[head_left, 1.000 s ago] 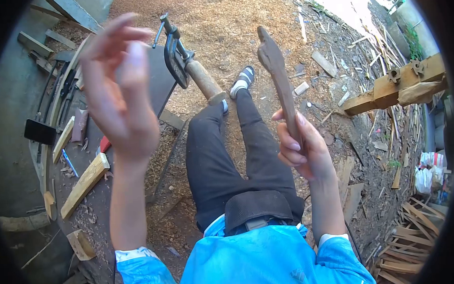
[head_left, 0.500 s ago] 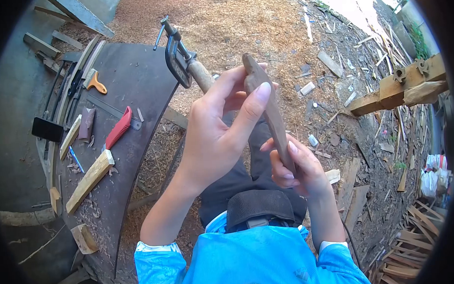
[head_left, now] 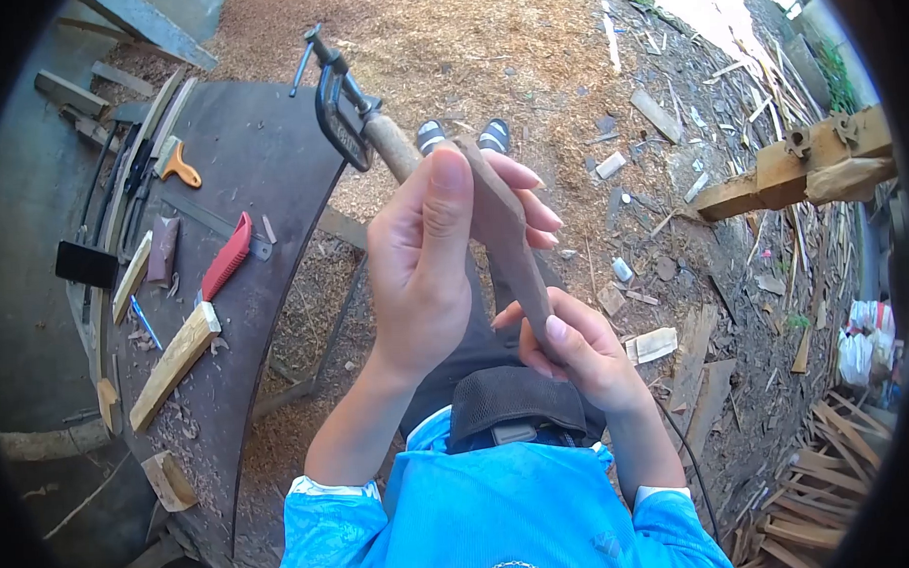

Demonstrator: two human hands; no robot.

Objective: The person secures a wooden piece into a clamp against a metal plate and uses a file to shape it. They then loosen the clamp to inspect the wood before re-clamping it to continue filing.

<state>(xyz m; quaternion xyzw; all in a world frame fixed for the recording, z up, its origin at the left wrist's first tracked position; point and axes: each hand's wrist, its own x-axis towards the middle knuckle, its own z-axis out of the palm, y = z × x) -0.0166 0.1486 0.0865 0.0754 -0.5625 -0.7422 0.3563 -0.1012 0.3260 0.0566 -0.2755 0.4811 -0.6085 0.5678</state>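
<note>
A carved piece of brown wood [head_left: 508, 232], long and narrow, slants across the space in front of my body. My left hand [head_left: 423, 255] is closed around its upper end, thumb pointing up and fingertips showing on the far side. At the lower end, my right hand [head_left: 582, 350] grips it with the thumb lying on top. Part of the wood's upper end is covered by my left hand. Just beyond that hand, a C-clamp [head_left: 333, 113] is fastened at the table's corner, beside a round wooden bar [head_left: 393, 148].
On the dark table [head_left: 244, 131] lie a red-handled tool [head_left: 228, 257], an orange-handled scraper or brush [head_left: 180, 168], a wooden block [head_left: 174, 366], a blue pen [head_left: 146, 323] and a phone [head_left: 85, 264]. A wooden beam [head_left: 791, 177] juts in from the right. Shavings and scraps cover the ground.
My left hand has turned and moved slightly left and down, its thumb now upright. The wood has rotated, showing a broader face. My right hand has shifted slightly left and down.
</note>
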